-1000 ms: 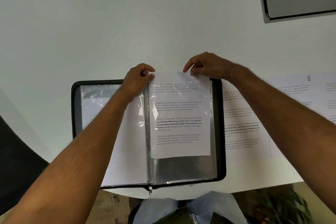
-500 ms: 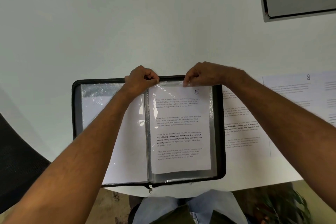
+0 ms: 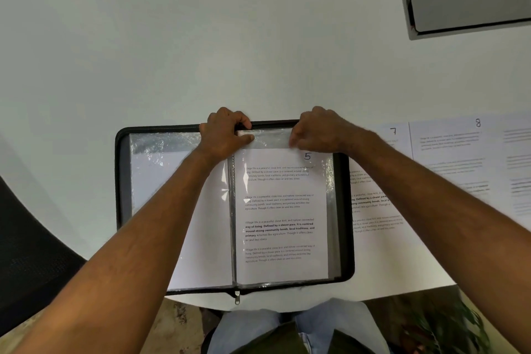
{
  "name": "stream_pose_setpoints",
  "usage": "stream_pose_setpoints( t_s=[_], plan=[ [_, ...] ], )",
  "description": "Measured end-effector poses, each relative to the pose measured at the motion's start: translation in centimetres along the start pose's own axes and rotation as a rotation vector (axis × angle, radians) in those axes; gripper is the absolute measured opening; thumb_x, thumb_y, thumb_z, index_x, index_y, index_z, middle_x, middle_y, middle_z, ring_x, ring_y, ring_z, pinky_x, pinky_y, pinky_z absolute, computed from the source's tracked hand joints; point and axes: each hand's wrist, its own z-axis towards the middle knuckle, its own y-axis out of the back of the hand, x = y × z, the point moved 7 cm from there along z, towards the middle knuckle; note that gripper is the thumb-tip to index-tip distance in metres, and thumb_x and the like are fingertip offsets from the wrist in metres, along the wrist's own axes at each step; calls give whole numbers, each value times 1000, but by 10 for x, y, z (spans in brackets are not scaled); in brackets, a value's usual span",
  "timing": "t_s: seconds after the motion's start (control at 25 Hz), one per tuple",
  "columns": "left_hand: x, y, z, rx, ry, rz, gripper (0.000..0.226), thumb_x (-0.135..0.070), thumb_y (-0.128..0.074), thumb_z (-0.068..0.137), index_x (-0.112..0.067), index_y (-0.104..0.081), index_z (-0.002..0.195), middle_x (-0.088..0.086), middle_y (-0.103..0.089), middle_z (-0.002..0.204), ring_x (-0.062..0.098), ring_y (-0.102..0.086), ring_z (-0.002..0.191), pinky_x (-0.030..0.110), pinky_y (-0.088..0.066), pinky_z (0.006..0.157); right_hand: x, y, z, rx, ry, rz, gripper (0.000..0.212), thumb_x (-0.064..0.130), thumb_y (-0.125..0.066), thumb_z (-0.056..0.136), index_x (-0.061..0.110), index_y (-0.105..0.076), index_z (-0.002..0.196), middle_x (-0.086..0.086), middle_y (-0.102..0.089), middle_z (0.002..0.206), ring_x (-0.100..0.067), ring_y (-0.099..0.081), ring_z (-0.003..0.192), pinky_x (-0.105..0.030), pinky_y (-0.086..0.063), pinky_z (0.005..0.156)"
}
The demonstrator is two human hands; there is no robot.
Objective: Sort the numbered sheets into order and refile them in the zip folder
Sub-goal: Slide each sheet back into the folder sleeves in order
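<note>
Plastic sleeve (image 3: 264, 136) pinched by both hands, sheet 5 (image 3: 280, 215) below grip

Black zip folder (image 3: 343, 210) lay open flat at the table's near edge, zipper pull (image 3: 237, 297) hanging at the bottom of the spine. Sheet 5 (image 3: 283, 210) sat upright inside the right-hand clear sleeve (image 3: 332, 210), printed side up. Sheets 7 (image 3: 376, 181) and 8 (image 3: 459, 158) lay flat just right of the folder, side by side.
</note>
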Motion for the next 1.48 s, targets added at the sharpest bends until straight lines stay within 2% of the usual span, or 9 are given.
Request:
stream_pose_setpoints(
  t_s=[0.24,0.4,0.48,0.6,0.76,0.92,1.04,1.28,1.48],
  plan=[
    [-13,-1,-26,-35,-75,184,54,-37,-80,82,-30,-59,132,3,-51,135,27,-46,128,41,-32,104,-9,1,-36,-442,-70,299,6,27,-80,84,26,-77,90,3,-55,128,-15,-51,117,-35,-44,98],
    [-14,-18,-57,-26,-169,298,93,-34,-82,80,-16,-34,157,14,-36,158,37,-36,144,50,-30,118,-8,-6,-64,-627,-172,627,51,14,-84,81,21,-58,124,0,-47,133,10,-58,93,-13,-50,87],
    [-15,-30,-81,-84,-222,352,98,-32,-81,81,-7,-28,159,22,-28,163,42,-31,148,54,-31,119,-8,-22,-79,-655,-218,752,73,9,-84,79,23,-43,139,-1,-45,137,3,-62,100,-14,-53,85],
    [-11,-50,-122,-93,-213,318,94,-34,-75,86,-5,-26,160,25,-23,165,42,-28,150,54,-35,117,-5,-58,-103,-622,-274,850,81,7,-83,81,23,-35,145,-4,-50,135,-19,-59,118,-22,-55,84],
    [-8,-75,-176,4,-143,185,90,-28,-76,89,-5,-26,160,24,-20,166,43,-25,150,52,-29,121,10,-109,-136,-478,-392,921,71,14,-77,90,21,-33,146,2,-55,130,-16,-61,111,-12,-47,77],
    [0,-89,-209,67,-54,13,78,-27,-71,94,-9,-31,159,18,-21,166,37,-22,151,49,-26,124,13,-145,-165,-450,-488,1021,40,22,-69,98,15,-54,134,1,-67,125,-16,-68,106,-21,-54,80],
    [2,-80,-219,50,-17,-154,63,-27,-69,95,-8,-44,150,14,-42,155,31,-37,145,45,-32,120,28,-153,-174,-390,-513,1155,16,29,-65,100,15,-70,107,-7,-77,109,-22,-75,95,-38,-61,87],
    [22,-53,-227,250,337,-692,43,-58,-58,97,-26,-65,126,-4,-68,123,19,-62,117,45,-49,107,97,-143,-163,-239,-339,1435,33,28,-63,100,5,-70,122,-11,-77,111,-30,-73,105,-37,-58,87],
    [38,-24,-234,301,389,-925,69,-75,-39,96,-21,-66,128,8,-72,121,26,-67,113,44,-53,101,172,-144,-131,-79,-178,1396,42,27,-61,101,1,-62,134,-14,-72,124,-29,-69,115,-36,-56,94]
  ],
)
